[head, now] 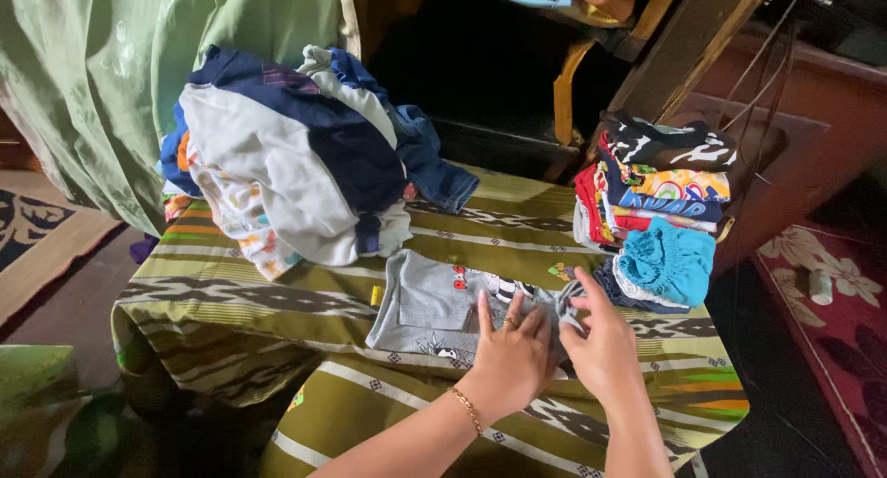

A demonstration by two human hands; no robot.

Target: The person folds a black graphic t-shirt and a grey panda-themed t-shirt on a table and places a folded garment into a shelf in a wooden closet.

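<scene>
A small grey printed shirt (432, 304) lies flat on a table covered with an olive striped cloth (277, 298). My left hand (510, 350) presses flat on the shirt's right part, fingers spread, a ring on one finger and a gold bracelet on the wrist. My right hand (601, 341) pinches a fold of the grey shirt's edge at its right side. A heap of unfolded clothes (296, 155), white, navy and denim, sits at the table's back left. A stack of folded colourful garments (658, 210) stands at the right, a turquoise piece in front.
Green curtain fabric (120, 62) hangs at the back left. Dark wooden furniture (665, 53) stands behind the table with cables draped on it. A red floral rug (832, 312) covers the floor on the right, and a patterned rug (28, 233) lies on the left.
</scene>
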